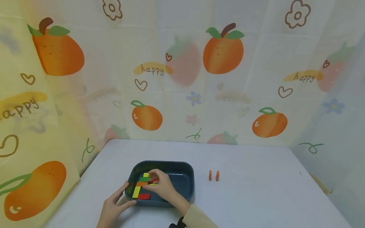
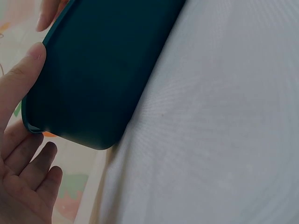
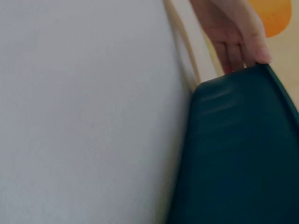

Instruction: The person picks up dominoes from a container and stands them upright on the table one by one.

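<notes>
A dark blue-green rectangular tray (image 1: 182, 185) stands on the white table. In it, at the left, lie flat coloured tiles: an orange tile (image 1: 141, 183), a green tile (image 1: 144, 179), a red tile (image 1: 144, 196), a yellow tile (image 1: 136, 192) and others. My left hand (image 1: 112, 205) holds the tray's near left corner between thumb and forefinger, its other fingers loose below the rim in the left wrist view. Over the tiles is my right hand (image 1: 164, 187), thumb and fingers apart above red and yellow pieces. Whether it pinches one cannot be made out.
Two small orange tiles (image 1: 214, 175) stand on edge, right of the tray. The white table (image 1: 251, 190) reaches back to a fruit-printed curtain (image 1: 182, 110), which also hangs along the left side.
</notes>
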`<action>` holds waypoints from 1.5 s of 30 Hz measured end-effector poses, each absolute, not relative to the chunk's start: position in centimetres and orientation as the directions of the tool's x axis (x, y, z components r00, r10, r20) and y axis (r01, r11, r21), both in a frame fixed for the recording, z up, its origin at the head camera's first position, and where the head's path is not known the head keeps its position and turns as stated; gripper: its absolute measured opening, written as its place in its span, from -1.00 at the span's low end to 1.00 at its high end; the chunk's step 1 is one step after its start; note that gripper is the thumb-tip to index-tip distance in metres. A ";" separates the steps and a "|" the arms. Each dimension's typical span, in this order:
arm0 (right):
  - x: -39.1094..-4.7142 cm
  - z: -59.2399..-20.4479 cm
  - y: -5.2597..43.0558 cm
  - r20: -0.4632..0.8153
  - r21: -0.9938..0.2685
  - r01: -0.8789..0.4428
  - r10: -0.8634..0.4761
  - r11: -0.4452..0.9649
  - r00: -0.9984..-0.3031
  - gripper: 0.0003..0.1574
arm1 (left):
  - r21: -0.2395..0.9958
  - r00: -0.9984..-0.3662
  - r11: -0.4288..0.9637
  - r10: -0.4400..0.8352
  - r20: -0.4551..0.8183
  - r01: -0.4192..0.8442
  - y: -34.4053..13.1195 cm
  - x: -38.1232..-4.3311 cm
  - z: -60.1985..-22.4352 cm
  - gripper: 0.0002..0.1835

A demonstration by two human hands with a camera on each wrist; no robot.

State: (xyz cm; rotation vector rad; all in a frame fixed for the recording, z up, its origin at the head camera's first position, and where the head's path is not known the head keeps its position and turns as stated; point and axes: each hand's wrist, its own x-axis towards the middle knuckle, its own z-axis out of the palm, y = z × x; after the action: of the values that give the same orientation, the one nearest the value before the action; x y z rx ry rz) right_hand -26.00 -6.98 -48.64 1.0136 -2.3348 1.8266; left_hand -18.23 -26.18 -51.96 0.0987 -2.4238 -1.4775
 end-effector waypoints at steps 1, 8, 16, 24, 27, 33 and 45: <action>-26.1 -48.7 -7.1 0.372 -0.865 -0.486 -0.486 0.128 -0.791 -0.51 | 0.877 -0.952 0.470 -0.213 0.222 0.100 -26.2 -18.2 -51.9 -0.22; -26.2 -48.8 -7.7 0.284 -0.840 -0.489 -0.577 0.235 -0.766 -0.46 | 0.872 -0.949 0.474 -0.204 0.240 0.119 -26.3 -18.1 -51.9 -0.23; -26.3 -48.7 -7.8 0.190 -0.772 -0.517 -0.641 0.370 -0.743 -0.59 | 0.870 -0.948 0.480 -0.208 0.242 0.117 -26.2 -18.1 -52.0 -0.23; -26.5 -49.2 -8.2 0.107 -0.737 -0.514 -0.675 0.440 -0.730 -0.65 | 0.873 -0.948 0.475 -0.215 0.236 0.110 -26.3 -18.0 -51.9 -0.23; -26.3 -49.1 -8.2 0.084 -0.739 -0.503 -0.679 0.448 -0.729 -0.66 | 0.875 -0.950 0.472 -0.213 0.230 0.106 -26.3 -18.1 -51.9 -0.23; -26.2 -48.9 -8.4 0.028 -0.686 -0.507 -0.678 0.522 -0.735 -0.66 | 0.873 -0.951 0.477 -0.209 0.227 0.104 -26.3 -18.1 -51.8 -0.23; -26.4 -49.1 -8.6 0.055 -0.527 -0.614 -0.698 0.587 -0.714 -0.70 | 0.862 -0.949 0.492 -0.200 0.246 0.120 -26.3 -18.1 -52.0 -0.24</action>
State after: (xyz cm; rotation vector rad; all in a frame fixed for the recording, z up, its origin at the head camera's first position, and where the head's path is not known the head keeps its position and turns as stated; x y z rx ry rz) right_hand -26.37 -8.56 -49.12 1.2236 -2.9375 0.8740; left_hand -18.13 -26.33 -52.04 0.0672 -2.4277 -1.4392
